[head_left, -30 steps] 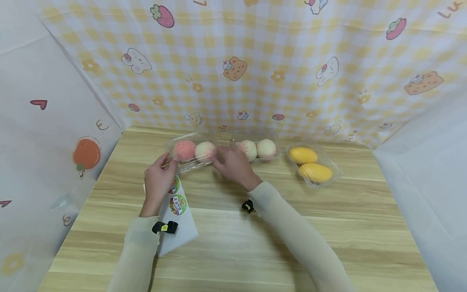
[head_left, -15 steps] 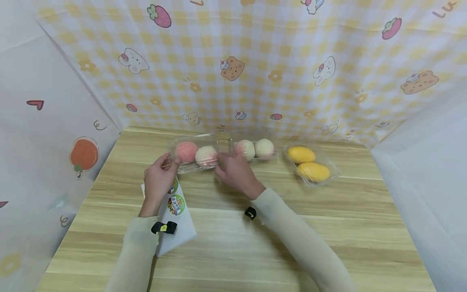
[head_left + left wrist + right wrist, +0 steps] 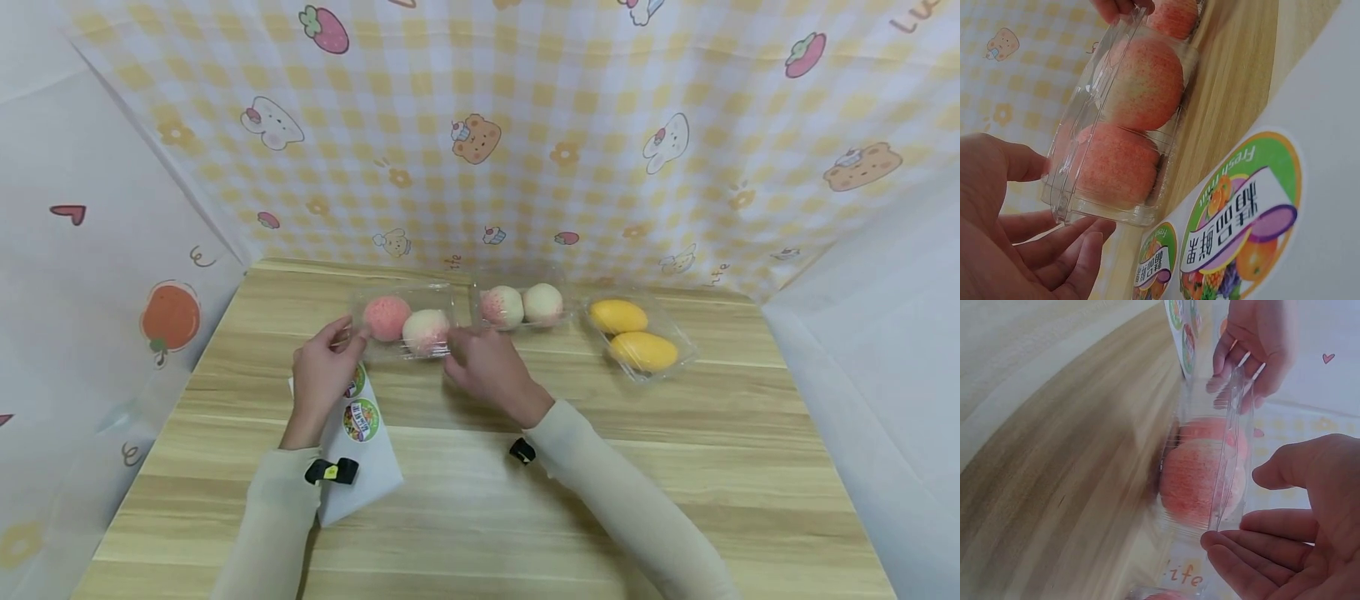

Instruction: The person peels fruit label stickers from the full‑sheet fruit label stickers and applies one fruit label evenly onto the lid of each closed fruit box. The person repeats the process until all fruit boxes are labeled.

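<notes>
A clear plastic clamshell box (image 3: 405,357), its lid down, holds two peaches: a pink one (image 3: 387,318) and a cream-and-pink one (image 3: 426,332). At its left end my left hand (image 3: 322,372) grips the box, thumb on the lid side and fingers at the end wall, as the left wrist view shows. My right hand (image 3: 491,367) holds the right end; its fingertips (image 3: 1213,540) meet the lid rim. Below my left hand lies a white sheet with round fruit stickers (image 3: 362,419), partly covered by that hand and arm.
A second clear box (image 3: 527,271) with two pale peaches stands just right of the first, near the patterned cloth (image 3: 420,167) at the back. Farther right is a clear box (image 3: 686,354) with two yellow mangoes. The wooden table (image 3: 600,500) extends in front.
The box of peaches has slid toward me and turned slightly, ending more parallel to the back edge. My right hand has moved nearer with it; my left hand is almost where it was.
</notes>
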Tool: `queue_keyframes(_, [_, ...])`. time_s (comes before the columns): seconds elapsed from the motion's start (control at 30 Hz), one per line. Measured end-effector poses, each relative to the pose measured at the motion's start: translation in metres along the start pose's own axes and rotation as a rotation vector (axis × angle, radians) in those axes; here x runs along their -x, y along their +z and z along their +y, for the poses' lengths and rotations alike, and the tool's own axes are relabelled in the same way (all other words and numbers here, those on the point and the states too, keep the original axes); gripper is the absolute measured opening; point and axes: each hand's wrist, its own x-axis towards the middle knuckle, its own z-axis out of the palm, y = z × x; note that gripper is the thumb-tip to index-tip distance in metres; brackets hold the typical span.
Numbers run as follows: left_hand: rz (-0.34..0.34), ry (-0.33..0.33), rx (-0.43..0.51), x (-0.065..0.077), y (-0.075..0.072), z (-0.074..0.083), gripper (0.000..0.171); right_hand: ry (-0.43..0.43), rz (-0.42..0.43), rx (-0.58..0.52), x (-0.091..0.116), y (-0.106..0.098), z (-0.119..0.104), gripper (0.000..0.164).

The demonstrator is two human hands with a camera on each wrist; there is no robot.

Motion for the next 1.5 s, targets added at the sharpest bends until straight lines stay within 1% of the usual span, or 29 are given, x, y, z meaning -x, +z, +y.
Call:
queue_keyframes(0.1, [-0.006, -0.014, -0.002, 0.0, -0.001, 0.0, 0.052, -0.013, 0.005, -0.005, 0.003, -0.001, -0.003, 0.014])
queue_keyframes(0.23, [-0.019, -0.022, -0.009, 0.0, -0.003, 0.001, 0.049, -0.036, 0.001, 0.012, 0.008, -0.002, -0.007, 0.017])
queue_keyframes(0.47, [-0.051, -0.005, -0.022, 0.003, -0.005, 0.004, 0.047, -0.043, -0.039, 0.026, 0.022, -0.004, -0.012, 0.025])
queue_keyframes(0.6, [-0.07, -0.003, -0.035, 0.006, -0.006, 0.005, 0.046, -0.08, -0.032, 0.038, 0.031, -0.007, -0.012, 0.028])
queue_keyframes(0.7, [-0.081, 0.008, -0.046, 0.007, -0.006, 0.005, 0.045, -0.116, -0.01, 0.052, 0.036, -0.009, -0.011, 0.028])
queue_keyframes(0.8, [-0.09, 0.022, -0.059, 0.01, -0.006, 0.006, 0.045, -0.132, -0.01, 0.057, 0.04, -0.011, -0.011, 0.029])
queue_keyframes(1.0, [-0.111, 0.027, -0.079, 0.015, -0.007, 0.009, 0.045, -0.13, -0.028, 0.054, 0.045, -0.014, -0.01, 0.031])
queue_keyframes(1.2, [-0.133, 0.027, -0.09, 0.019, -0.008, 0.011, 0.046, -0.125, -0.016, 0.038, 0.05, -0.014, -0.006, 0.031])
queue_keyframes(1.33, [-0.136, 0.027, -0.097, 0.022, -0.008, 0.013, 0.047, -0.121, -0.009, 0.025, 0.053, -0.013, -0.005, 0.031])
queue_keyframes(1.5, [-0.134, 0.048, -0.108, 0.025, -0.009, 0.013, 0.047, -0.111, -0.01, 0.015, 0.057, -0.013, -0.004, 0.031])
